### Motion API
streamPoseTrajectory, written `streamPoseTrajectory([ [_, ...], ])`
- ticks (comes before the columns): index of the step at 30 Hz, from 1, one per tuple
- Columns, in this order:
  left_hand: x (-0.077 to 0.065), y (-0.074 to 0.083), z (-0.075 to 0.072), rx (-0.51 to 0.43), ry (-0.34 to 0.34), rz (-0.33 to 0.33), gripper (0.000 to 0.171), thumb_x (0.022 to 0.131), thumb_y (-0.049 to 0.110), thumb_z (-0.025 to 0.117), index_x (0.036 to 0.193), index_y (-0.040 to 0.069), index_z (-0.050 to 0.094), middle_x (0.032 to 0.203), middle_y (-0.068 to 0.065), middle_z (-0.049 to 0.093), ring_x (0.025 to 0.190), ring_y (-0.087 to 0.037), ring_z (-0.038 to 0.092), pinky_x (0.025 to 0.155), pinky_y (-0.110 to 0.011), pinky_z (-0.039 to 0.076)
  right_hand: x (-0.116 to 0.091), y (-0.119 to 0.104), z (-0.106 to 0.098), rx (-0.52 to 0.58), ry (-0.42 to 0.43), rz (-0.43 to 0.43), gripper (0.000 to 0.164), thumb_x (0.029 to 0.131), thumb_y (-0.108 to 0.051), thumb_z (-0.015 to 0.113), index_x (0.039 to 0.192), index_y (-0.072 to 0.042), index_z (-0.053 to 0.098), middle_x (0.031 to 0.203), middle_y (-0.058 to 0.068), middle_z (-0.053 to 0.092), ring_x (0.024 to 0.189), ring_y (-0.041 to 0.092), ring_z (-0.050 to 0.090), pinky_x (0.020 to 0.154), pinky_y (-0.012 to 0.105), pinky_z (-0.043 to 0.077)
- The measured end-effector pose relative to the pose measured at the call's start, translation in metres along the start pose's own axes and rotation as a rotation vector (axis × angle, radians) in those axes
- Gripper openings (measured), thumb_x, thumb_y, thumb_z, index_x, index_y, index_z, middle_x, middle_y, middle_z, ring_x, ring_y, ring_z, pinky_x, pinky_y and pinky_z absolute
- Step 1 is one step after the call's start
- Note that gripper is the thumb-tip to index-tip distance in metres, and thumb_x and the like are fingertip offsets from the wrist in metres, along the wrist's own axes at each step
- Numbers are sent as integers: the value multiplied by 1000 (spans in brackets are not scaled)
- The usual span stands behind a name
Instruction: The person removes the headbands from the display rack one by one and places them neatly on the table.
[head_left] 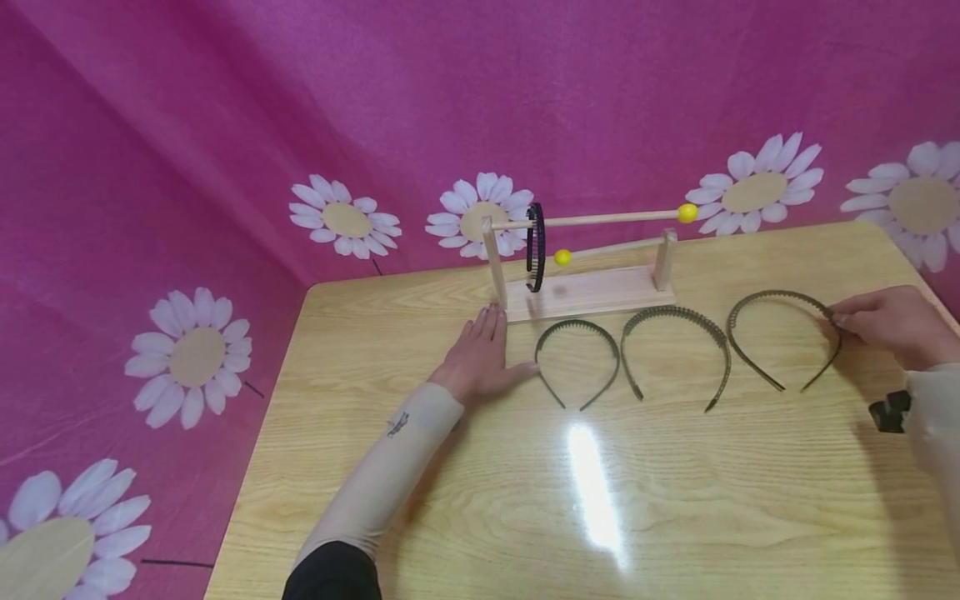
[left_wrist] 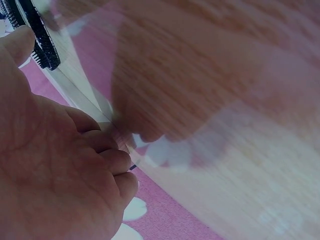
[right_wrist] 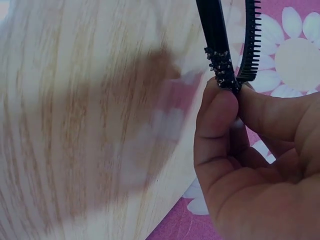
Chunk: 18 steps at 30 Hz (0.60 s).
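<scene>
- The right hand (head_left: 900, 323) pinches the rightmost headband (head_left: 783, 293) between thumb and fingers, at the right side of its arch.
- That headband is dark, with its two ends towards the near side of the table (head_left: 487, 500); the right wrist view shows comb teeth and small shiny stones on it near the fingertips.
- The left hand (head_left: 480, 360) grips nothing: its fingers lie extended, tips at the left end of the wooden stand (head_left: 592, 292), and its thumb points to the leftmost headband (head_left: 576, 323), whether touching it or just beside is hard to tell.
- The middle headband (head_left: 675, 311) lies between the other two, arch away from the person, ends towards the near side.
- The stand has two posts, each bearing a rod tipped with a yellow ball.
- A black headband (head_left: 537, 250) hangs on the upper rod, near the left post.
- Behind the table is a pink cloth (head_left: 420, 83) with white daisies.
</scene>
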<state>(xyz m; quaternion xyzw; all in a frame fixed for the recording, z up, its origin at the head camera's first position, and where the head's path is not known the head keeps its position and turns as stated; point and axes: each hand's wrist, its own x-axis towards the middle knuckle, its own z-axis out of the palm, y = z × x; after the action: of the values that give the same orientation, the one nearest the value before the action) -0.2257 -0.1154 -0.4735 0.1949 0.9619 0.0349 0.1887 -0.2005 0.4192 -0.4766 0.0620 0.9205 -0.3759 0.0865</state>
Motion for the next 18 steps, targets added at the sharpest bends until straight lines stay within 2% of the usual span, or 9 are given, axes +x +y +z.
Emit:
streamPoseTrajectory([
  [11,-2,0,0,0,-9,-2,109,92,79,37,160,1,1,166,-16,-7,152,-29,-6,122,-40,3,-3,-1,2,-77,24,6,32,93,-2,57,113,24,61,98,39,65,67,-1,52,54,20,49],
  [18,-3,0,1,6,2,2,108,93,77,38,160,0,3,166,-17,-5,153,-29,-5,122,-40,4,-4,0,2,-134,84,10,27,93,-3,60,105,20,67,96,37,66,70,3,50,53,18,43],
])
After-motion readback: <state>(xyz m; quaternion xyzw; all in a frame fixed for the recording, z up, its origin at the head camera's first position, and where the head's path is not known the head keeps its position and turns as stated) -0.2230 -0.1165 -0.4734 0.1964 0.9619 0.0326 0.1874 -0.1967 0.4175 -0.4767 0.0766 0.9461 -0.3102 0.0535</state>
